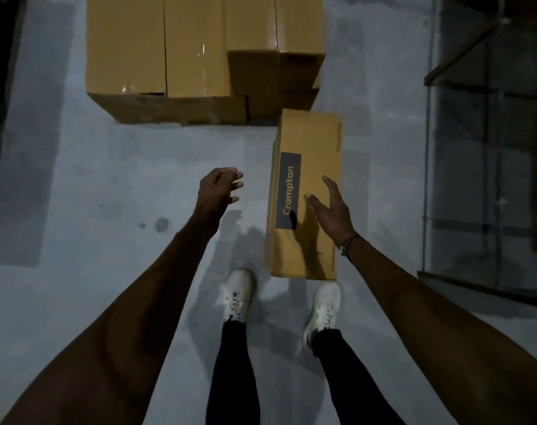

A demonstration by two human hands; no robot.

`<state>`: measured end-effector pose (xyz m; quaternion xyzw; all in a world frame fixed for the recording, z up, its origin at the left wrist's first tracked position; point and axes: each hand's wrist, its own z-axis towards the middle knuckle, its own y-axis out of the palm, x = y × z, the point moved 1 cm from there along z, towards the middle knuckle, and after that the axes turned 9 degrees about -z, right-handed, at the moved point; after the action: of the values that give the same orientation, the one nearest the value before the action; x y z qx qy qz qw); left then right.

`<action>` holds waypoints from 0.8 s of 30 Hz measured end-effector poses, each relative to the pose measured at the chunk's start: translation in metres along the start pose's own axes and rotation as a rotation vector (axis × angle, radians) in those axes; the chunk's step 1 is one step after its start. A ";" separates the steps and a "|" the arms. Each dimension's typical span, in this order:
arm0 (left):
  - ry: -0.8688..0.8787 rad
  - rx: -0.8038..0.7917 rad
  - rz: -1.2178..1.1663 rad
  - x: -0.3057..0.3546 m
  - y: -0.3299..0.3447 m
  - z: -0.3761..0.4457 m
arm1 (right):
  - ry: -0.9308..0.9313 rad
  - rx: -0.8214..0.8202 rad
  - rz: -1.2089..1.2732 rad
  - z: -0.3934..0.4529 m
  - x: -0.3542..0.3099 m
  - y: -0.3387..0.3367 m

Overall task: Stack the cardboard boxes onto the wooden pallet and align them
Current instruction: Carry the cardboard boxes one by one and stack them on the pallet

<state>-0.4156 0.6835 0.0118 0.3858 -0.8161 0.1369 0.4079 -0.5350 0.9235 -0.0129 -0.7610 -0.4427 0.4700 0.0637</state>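
Grey concrete floor [92, 167], dim light, metal shelving [488, 148] along the right edge. Stack of cardboard boxes [199, 56] sat at top centre (pallet under it not visible). One long Crompton box [307, 191] lay flat on the floor just beside the stack's near right corner, its near end just ahead of the right white sneaker [322, 311]. Right hand [331, 210] was over that box, fingers straight and spread, contact unclear. Left hand [219, 188] was above the floor left of the box, fingers loosely curled, holding nothing.
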 end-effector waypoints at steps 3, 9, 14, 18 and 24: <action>-0.005 -0.015 0.003 -0.045 0.002 0.044 | -0.002 -0.010 -0.023 0.047 0.035 0.032; -0.008 -0.065 0.010 -0.110 -0.003 0.100 | -0.015 -0.084 -0.128 0.098 0.083 0.084; -0.045 -0.056 0.027 -0.133 0.005 0.119 | 0.066 -0.098 -0.210 0.105 0.084 0.106; -0.036 -0.087 0.056 -0.143 0.014 0.118 | 0.093 -0.099 -0.304 0.101 0.083 0.103; -0.021 -0.106 0.101 -0.153 0.026 0.120 | 0.162 -0.043 -0.423 0.106 0.104 0.079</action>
<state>-0.4456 0.7160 -0.1795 0.3233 -0.8449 0.1098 0.4118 -0.5511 0.9187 -0.1803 -0.6877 -0.5958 0.3740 0.1798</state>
